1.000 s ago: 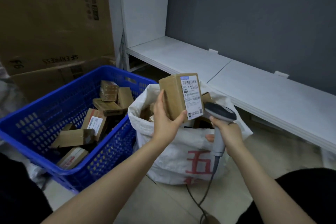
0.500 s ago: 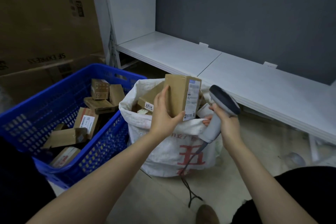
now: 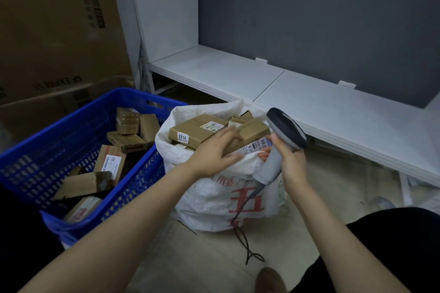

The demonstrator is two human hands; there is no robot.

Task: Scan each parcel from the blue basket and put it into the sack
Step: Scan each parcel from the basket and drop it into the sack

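A brown parcel (image 3: 251,134) with a white barcode label lies tilted across the mouth of the white sack (image 3: 214,200), on top of other boxes there. My left hand (image 3: 213,153) holds it, fingers over its top and thumb along its near edge. Just right of the parcel, my right hand (image 3: 291,162) grips the handle of the grey barcode scanner (image 3: 285,129), whose head points up and left. The blue basket (image 3: 78,113) stands left of the sack with several brown parcels (image 3: 110,162) inside.
A flat box marked 2214 (image 3: 194,129) fills the left of the sack's mouth. The scanner cable (image 3: 245,240) trails over the floor. A low white shelf (image 3: 309,102) runs behind the sack. Large cardboard cartons (image 3: 59,31) stand behind the basket. A shoe tip (image 3: 269,278) shows below.
My left hand has brought the parcel down from upright in front of the scanner and laid it on its side in the sack's mouth. The scanner has tilted up and away.
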